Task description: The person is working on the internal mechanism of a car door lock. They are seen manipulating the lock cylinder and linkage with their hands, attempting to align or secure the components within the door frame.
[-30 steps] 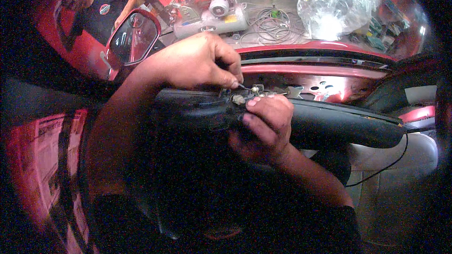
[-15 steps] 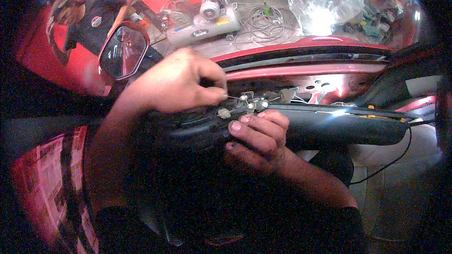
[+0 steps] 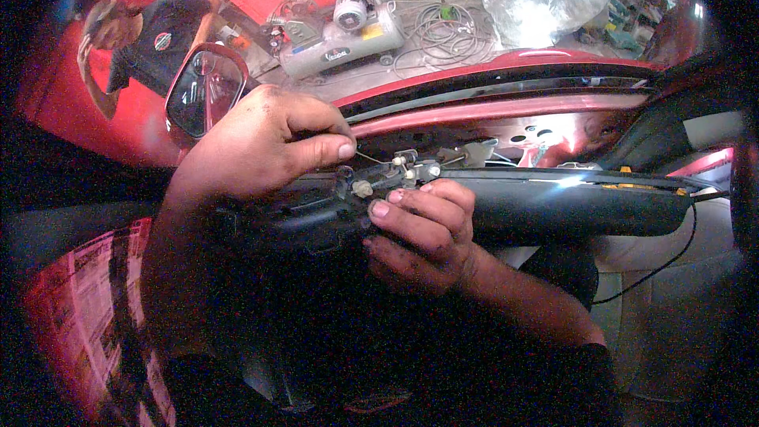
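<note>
Head view: left hand (image 3: 288,133) pinches rod (image 3: 371,157); gap separates panel edge (image 3: 514,179) from door (image 3: 474,111).

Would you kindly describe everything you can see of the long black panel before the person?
The long black panel looks like smooth, dull plastic, rounded at its lower right. It runs crosswise beside the red door, with a gap showing between them. Its upper edge catches a bright reflection and bears small orange pieces toward the right end. The right hand lies over its middle, beside a small linkage; the left part fades into darkness.
</note>
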Motion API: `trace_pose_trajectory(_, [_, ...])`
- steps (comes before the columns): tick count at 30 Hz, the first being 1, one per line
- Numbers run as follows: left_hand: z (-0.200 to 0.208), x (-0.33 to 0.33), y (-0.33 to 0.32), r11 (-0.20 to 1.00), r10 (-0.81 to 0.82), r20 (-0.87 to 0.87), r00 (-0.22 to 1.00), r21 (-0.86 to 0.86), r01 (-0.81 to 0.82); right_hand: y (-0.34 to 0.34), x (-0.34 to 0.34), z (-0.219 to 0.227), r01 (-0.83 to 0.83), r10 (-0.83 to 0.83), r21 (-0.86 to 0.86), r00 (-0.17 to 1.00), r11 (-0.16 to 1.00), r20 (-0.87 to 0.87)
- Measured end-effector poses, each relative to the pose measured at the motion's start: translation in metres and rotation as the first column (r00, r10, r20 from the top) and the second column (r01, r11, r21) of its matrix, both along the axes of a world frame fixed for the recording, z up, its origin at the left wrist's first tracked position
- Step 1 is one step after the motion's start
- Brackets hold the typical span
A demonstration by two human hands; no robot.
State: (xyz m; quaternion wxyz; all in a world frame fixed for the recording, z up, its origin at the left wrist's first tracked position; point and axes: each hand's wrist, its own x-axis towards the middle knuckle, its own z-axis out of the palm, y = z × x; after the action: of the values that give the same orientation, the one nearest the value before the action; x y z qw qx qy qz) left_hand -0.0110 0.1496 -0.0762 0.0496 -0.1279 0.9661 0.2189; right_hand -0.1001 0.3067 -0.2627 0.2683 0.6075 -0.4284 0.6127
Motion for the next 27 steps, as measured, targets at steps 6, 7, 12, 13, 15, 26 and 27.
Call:
trace_pose_trajectory(6, [-0.015,-0.006,-0.006,0.987,-0.146,-0.008,0.989,-0.068,0.145,-0.003,-0.001,-0.002,0.009,-0.010,-0.023,1.000,1.000,-0.023])
trace_pose_trajectory(7, [-0.019,-0.009,-0.005,0.982,-0.173,-0.001,0.985,-0.078,0.173,-0.003,-0.001,-0.002,0.022,-0.023,-0.028,0.999,0.999,-0.036])
trace_pose_trajectory(12, [-0.020,-0.015,0.000,0.996,-0.078,0.120,0.990,-0.031,0.083,-0.002,0.000,-0.002,-0.035,0.035,-0.026,0.999,0.999,0.011])
trace_pose_trajectory(13, [-0.020,-0.016,0.000,0.995,-0.082,0.120,0.989,-0.038,0.087,-0.002,-0.001,-0.002,-0.032,0.032,-0.025,0.999,0.999,0.008])
trace_pose_trajectory(15, [-0.020,-0.016,0.000,0.994,-0.090,0.103,0.991,-0.048,0.096,-0.003,-0.002,-0.002,-0.025,0.025,-0.022,1.000,0.999,0.006])
trace_pose_trajectory(26, [-0.004,0.000,-0.002,0.968,-0.175,0.016,0.985,-0.182,0.174,-0.003,-0.005,-0.003,-0.051,0.051,-0.027,0.999,0.998,-0.012])
trace_pose_trajectory(27, [-0.006,0.002,-0.001,0.979,-0.119,-0.030,0.992,-0.169,0.112,-0.002,-0.003,-0.002,-0.057,0.057,-0.020,0.998,0.998,-0.004])
